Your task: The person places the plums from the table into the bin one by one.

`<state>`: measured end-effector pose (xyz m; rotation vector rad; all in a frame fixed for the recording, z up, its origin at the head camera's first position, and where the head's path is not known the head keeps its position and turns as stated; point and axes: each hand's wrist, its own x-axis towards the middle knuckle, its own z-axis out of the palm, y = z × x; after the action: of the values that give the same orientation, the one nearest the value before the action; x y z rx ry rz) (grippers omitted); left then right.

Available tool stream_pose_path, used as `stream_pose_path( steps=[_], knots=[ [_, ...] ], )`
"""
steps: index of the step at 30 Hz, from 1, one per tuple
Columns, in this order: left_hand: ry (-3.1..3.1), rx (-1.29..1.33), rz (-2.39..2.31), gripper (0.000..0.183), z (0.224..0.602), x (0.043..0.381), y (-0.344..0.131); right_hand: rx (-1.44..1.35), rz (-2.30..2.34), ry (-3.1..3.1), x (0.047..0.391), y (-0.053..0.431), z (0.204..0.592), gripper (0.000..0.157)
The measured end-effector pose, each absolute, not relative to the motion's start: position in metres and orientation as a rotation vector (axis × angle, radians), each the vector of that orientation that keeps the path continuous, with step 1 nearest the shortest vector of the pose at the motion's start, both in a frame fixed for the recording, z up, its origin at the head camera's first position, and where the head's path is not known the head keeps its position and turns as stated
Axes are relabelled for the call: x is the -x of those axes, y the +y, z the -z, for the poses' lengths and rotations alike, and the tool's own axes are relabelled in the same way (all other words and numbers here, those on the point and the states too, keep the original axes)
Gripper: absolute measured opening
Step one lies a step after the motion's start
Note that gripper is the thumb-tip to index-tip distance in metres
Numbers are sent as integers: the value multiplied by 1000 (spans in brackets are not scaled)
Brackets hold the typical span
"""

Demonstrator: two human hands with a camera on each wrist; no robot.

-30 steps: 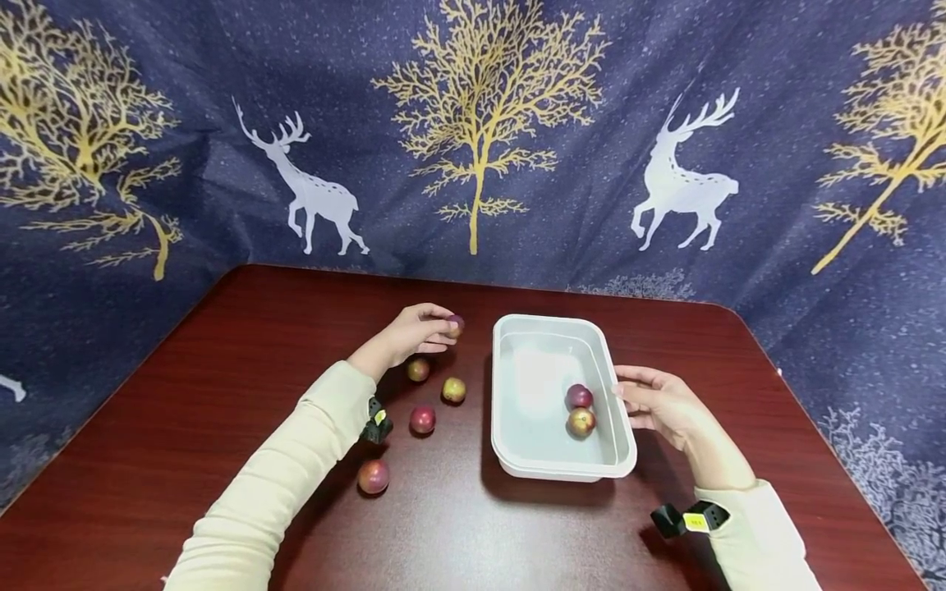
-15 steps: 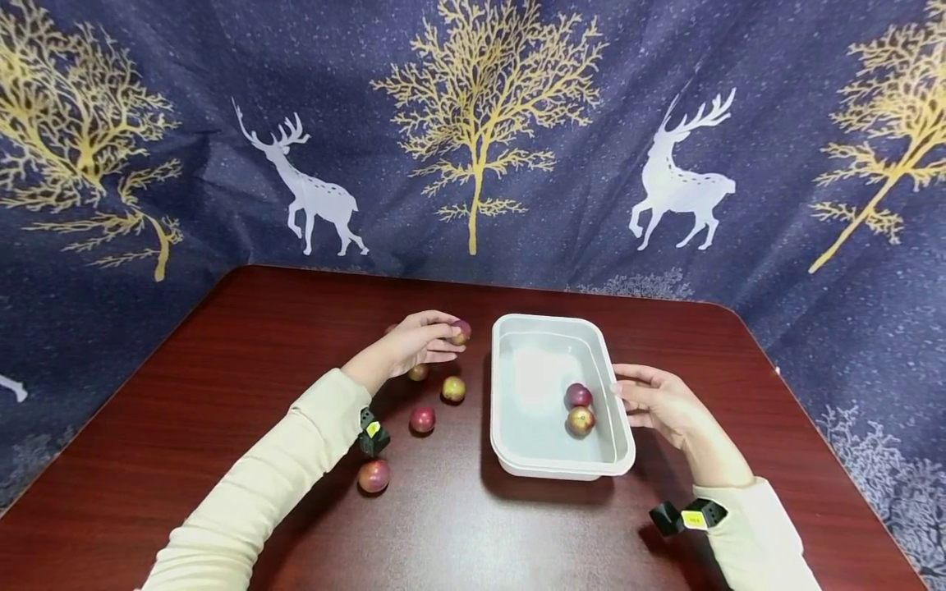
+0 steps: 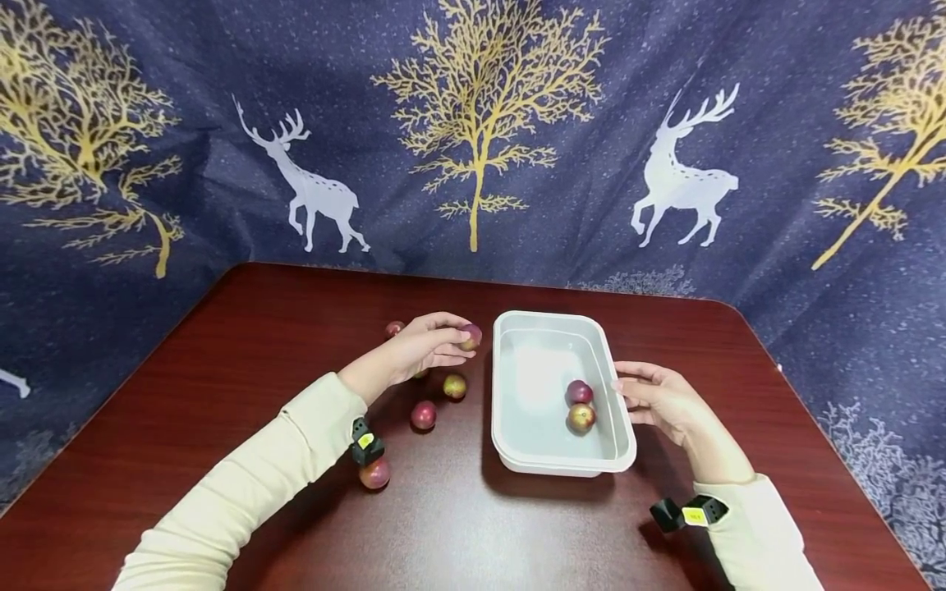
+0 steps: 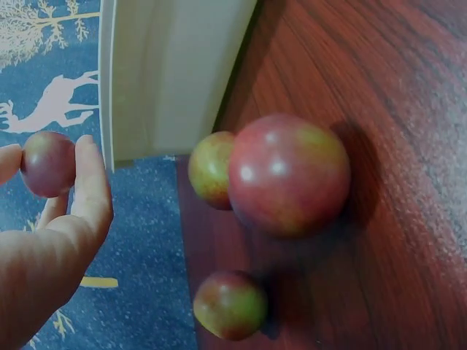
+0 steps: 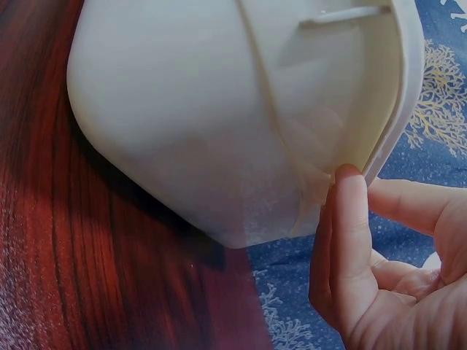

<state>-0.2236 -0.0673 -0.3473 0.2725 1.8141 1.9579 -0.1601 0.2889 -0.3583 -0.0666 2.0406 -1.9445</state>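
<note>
My left hand [image 3: 424, 349] pinches a reddish-purple plum [image 3: 470, 337] between thumb and fingertips, just left of the white plastic container [image 3: 498, 386]. In the left wrist view the same plum [image 4: 48, 164] sits at the fingertips, apart from the container wall [image 4: 175, 80]. Two plums lie in the container near its right side, a dark purple one [image 3: 580, 392] and a yellow-red one [image 3: 580, 419]. My right hand [image 3: 661, 406] holds the container's right rim, with fingers against the outer wall under it; the right wrist view shows the fingers [image 5: 350, 226] there.
Several plums lie on the dark red wooden table [image 3: 458, 525] left of the container: a red one [image 3: 424, 415], a yellow-green one [image 3: 454, 387], one by my left wrist [image 3: 374, 474], and one behind my left hand [image 3: 394, 329]. A patterned blue cloth [image 3: 414, 230] hangs behind the table.
My left hand has moved a little right and nearer, carrying the plum toward the container. A red plum behind that hand has come into view. My right hand and the container have stayed put.
</note>
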Motion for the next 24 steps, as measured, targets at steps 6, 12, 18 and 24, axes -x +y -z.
stream_pose_path(
  steps=[6, 12, 18, 24],
  knots=[
    [1811, -299, -1920, 38, 339, 219, -62, 64, 1946, 2033, 161, 289, 359, 30],
    [1765, -343, -1888, 38, 330, 212, -55, 64, 1936, 2044, 162, 289, 359, 33],
    [1745, -384, -1872, 38, 323, 208, -47, 67, 1927, 2050, 161, 289, 359, 39],
    [1722, -418, -1847, 39, 315, 207, -34, 70, 1938, 2043, 160, 290, 359, 36]
  ],
)
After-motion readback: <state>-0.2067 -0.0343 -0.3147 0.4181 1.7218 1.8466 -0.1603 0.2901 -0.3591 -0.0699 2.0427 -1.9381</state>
